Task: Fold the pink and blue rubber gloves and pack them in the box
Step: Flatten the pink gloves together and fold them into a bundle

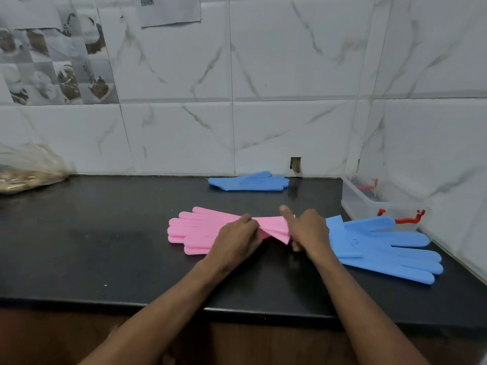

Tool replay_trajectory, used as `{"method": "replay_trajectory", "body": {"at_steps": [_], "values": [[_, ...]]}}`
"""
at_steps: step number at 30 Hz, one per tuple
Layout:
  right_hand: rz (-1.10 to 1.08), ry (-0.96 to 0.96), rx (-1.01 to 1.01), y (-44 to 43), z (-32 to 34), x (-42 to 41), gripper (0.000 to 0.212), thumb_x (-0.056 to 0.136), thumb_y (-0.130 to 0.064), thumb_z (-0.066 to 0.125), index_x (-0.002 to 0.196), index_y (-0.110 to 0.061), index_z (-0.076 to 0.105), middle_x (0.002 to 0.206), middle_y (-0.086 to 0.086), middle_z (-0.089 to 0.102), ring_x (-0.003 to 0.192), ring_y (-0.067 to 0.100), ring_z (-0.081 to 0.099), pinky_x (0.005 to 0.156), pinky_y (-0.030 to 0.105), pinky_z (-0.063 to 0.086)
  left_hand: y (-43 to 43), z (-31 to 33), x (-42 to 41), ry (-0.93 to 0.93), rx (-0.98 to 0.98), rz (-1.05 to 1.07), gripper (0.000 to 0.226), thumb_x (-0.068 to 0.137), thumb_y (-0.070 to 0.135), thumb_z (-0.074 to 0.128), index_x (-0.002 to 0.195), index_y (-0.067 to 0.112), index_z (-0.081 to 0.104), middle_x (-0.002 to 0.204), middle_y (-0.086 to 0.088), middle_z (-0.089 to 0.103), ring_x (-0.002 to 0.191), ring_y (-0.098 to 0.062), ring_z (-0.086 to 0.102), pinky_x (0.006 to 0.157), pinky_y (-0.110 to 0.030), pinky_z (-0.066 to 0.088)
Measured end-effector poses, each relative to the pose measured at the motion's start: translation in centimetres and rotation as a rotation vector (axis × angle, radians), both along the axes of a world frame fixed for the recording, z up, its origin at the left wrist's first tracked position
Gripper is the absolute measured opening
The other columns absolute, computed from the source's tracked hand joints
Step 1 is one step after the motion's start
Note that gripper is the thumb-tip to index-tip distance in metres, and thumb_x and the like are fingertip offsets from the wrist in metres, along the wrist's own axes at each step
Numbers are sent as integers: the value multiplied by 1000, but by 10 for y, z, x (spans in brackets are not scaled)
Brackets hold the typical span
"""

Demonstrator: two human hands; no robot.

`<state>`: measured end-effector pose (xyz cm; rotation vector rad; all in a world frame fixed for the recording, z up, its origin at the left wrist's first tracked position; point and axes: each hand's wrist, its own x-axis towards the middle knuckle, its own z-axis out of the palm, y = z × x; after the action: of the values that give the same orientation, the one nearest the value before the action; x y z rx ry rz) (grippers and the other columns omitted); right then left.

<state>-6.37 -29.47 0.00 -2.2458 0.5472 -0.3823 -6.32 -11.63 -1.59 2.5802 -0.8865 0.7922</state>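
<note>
Pink rubber gloves (195, 229) lie stacked on the black counter (105, 246), fingers pointing left. My left hand (237, 238) pinches the pink cuff near its middle. My right hand (307, 230) grips the cuff's right end, index finger raised. The cuff is bunched and lifted between both hands. One blue glove (382, 246) lies flat just right of my right hand, fingers pointing right. A second blue glove (249, 181) rests at the back by the wall. A clear plastic box (369, 201) with red latches stands in the back right corner, open.
A plastic bag (29, 169) with brownish contents sits at the far left against the tiled wall. The counter's front edge (237, 310) runs below my forearms. A small hole (295, 164) shows in the wall tile behind the far blue glove.
</note>
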Motion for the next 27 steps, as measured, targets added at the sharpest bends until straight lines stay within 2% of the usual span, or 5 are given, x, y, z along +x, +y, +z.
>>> {"method": "replay_trajectory", "body": {"at_steps": [4,7,16,23,27], "values": [[124,94,481,2,6,-5,62,82,-72,48,110,-18,41,86,17,68,52,30,71,47,31,57,0,0,-7,-2,-49,19,22,93,25,52,80,11,62,83,-4,59,65,-20,56,57,-32,42],[150,67,732,3,10,-4,60,82,-49,70,118,-8,43,104,18,62,73,36,72,48,34,57,-2,-3,-12,-81,96,-24,24,92,29,50,80,11,61,83,-6,60,64,-24,57,52,-32,35],[96,34,409,-5,2,-2,44,85,-51,64,98,-8,61,68,10,61,49,16,52,44,25,44,-2,0,-7,9,-57,66,18,90,26,52,74,18,54,77,0,58,61,-14,49,55,-24,30],[151,-99,764,0,5,0,35,83,-25,74,112,-17,57,108,9,60,90,26,65,59,38,61,-2,1,-11,-38,36,29,19,90,27,51,77,14,55,80,-4,60,62,-23,55,53,-34,40],[-1,-139,605,-6,2,2,64,75,-18,81,130,-16,49,129,11,52,106,28,57,84,43,57,-4,0,-16,-159,186,-81,21,91,26,49,81,9,57,82,-8,58,64,-27,56,47,-36,40]]}}
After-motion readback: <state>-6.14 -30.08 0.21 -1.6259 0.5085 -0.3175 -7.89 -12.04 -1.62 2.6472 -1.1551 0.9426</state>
